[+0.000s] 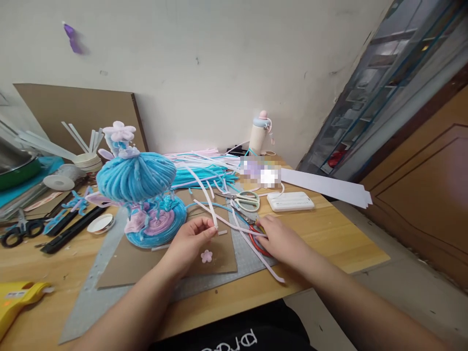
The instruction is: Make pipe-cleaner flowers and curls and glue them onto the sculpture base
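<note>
Centre of frame: the left hand (190, 241) pinches a white pipe cleaner (204, 195) between thumb and fingers (211, 230), clamped near its lower end; the strand arcs up and left from the grip. Right of centre, the right hand (280, 239) rests on red-handled pliers (258, 243), fingers curled over the handles; whether they grip cannot be told. A small pink flower (206, 256) lies on brown card (219, 253) just below the left fingers. A blue pipe-cleaner model (141, 195) stands left on the worktop (329, 234)
</note>
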